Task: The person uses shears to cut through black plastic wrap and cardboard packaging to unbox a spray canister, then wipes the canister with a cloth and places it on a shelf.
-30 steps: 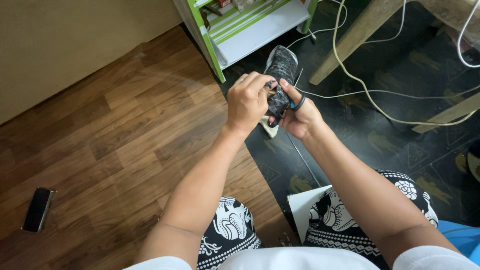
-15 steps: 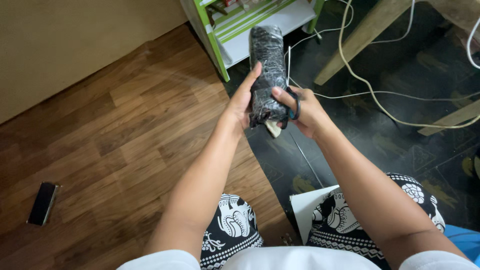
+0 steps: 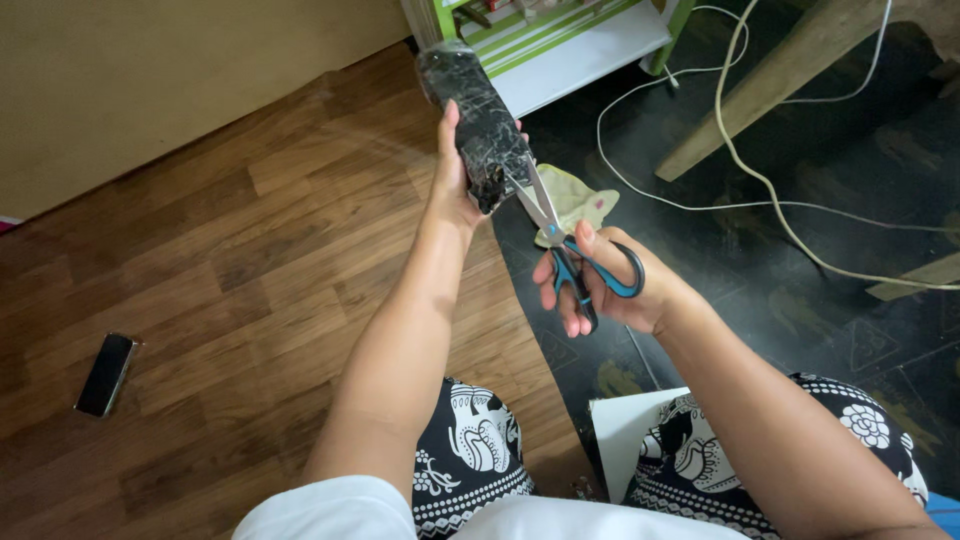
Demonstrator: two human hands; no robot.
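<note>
My left hand (image 3: 452, 185) holds the black wrapped bundle (image 3: 472, 120) up over the floor, grip closed round its lower end. My right hand (image 3: 610, 285) holds the scissors (image 3: 565, 245), blades slightly parted at the wrap's bottom edge. I judge cutting is underway; next calls for steadying the bundle.

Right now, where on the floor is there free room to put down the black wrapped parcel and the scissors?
Free: brown wood-plank floor between the beige wall and left hand, beyond the black phone. Crowded: dark patterned mat past the right hand, with white cables, cloth scrap, green-white shelf.
</note>
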